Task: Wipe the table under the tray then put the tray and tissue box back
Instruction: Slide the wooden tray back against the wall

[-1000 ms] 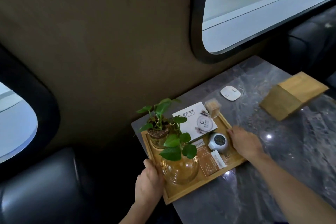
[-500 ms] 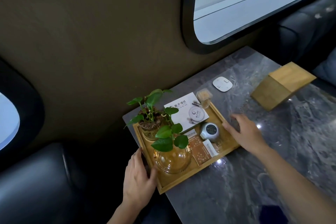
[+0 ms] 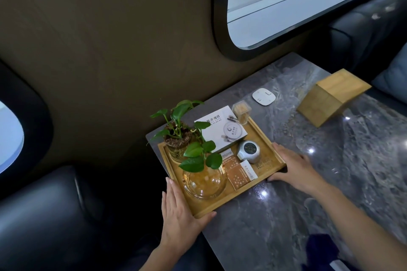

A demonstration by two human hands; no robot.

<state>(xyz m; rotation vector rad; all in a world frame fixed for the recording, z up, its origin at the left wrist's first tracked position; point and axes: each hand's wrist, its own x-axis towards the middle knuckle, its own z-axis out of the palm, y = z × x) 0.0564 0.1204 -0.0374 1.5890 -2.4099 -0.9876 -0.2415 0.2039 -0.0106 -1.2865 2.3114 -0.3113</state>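
Observation:
A wooden tray (image 3: pixel 220 204) sits on the grey marble table (image 3: pixel 330 182), at its left end next to the wall. It carries two potted plants (image 3: pixel 176 132), a glass bowl (image 3: pixel 203 180), a white box (image 3: pixel 222 132), a silver round device (image 3: pixel 248 152) and paper packets. My left hand (image 3: pixel 178 213) cups the tray's near left corner. My right hand (image 3: pixel 295 169) grips its right edge, fingers on the rim. The wooden tissue box (image 3: pixel 330 97) lies tilted on the table, far right of the tray.
A white square pad (image 3: pixel 263 96) lies between the tray and the tissue box. A dark blue cloth (image 3: pixel 319 251) rests at the table's near edge. A black seat (image 3: pixel 44 215) is to the left, and the brown wall (image 3: pixel 110 50) with a window stands behind.
Both hands came off the tray half a second ago and are now back against its edges. The tray sits close to the wall at the table's left end.

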